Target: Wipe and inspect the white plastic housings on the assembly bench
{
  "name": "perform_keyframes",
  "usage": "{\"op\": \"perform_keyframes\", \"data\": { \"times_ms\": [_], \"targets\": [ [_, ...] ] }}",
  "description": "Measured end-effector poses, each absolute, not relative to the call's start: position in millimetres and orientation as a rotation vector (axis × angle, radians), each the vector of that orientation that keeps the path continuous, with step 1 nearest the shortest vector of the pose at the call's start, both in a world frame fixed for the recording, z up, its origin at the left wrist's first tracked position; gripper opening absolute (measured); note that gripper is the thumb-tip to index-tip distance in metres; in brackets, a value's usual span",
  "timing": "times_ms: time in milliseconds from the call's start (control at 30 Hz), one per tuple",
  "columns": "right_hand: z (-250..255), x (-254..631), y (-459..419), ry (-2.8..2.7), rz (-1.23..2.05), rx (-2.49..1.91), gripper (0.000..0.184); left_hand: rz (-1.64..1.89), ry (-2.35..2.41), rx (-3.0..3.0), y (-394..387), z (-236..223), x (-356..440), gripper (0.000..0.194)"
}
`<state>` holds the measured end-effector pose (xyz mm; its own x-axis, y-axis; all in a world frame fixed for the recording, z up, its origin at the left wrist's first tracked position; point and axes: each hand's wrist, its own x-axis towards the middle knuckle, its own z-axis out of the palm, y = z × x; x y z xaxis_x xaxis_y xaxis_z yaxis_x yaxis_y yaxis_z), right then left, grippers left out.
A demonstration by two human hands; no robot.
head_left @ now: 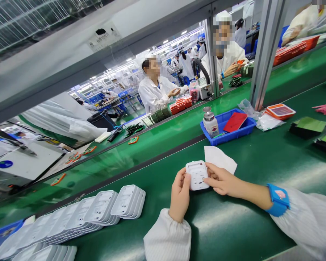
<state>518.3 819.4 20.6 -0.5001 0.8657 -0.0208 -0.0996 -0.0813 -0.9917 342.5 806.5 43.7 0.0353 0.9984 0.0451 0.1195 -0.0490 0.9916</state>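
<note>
A white plastic housing [197, 174] with a rectangular window and small slots is held up over the green bench. My left hand [180, 192] grips its left edge, thumb on the front face. On the other side, my right hand [220, 179] holds the right edge, its fingers reaching the lower part of the face. Behind the right hand lies a sheet of white paper [220, 159]. Stacks of similar white housings [97, 206] stand in a slanting row at the left.
Beyond my hands sits a blue tray [228, 134] with a pump bottle [210, 123] and a red card [235, 121]. Orange-framed parts [281, 111] and green-topped black pieces [309, 127] lie at right. A metal post [268, 54] rises near the conveyor [152, 137]; co-workers sit across it.
</note>
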Motion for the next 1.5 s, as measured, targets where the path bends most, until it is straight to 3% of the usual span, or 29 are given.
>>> {"op": "perform_keyframes", "data": {
  "times_ms": [300,1500],
  "targets": [
    [27.9,518.7,819.5,-1.448,1.687,-0.850,0.051,1.132,1.114,1.297,805.8,40.5,341.4,0.049],
    [23.1,518.3,819.6,-1.421,1.672,-0.822,0.044,1.073,1.179,1.393,804.3,39.2,343.1,0.043]
  ]
}}
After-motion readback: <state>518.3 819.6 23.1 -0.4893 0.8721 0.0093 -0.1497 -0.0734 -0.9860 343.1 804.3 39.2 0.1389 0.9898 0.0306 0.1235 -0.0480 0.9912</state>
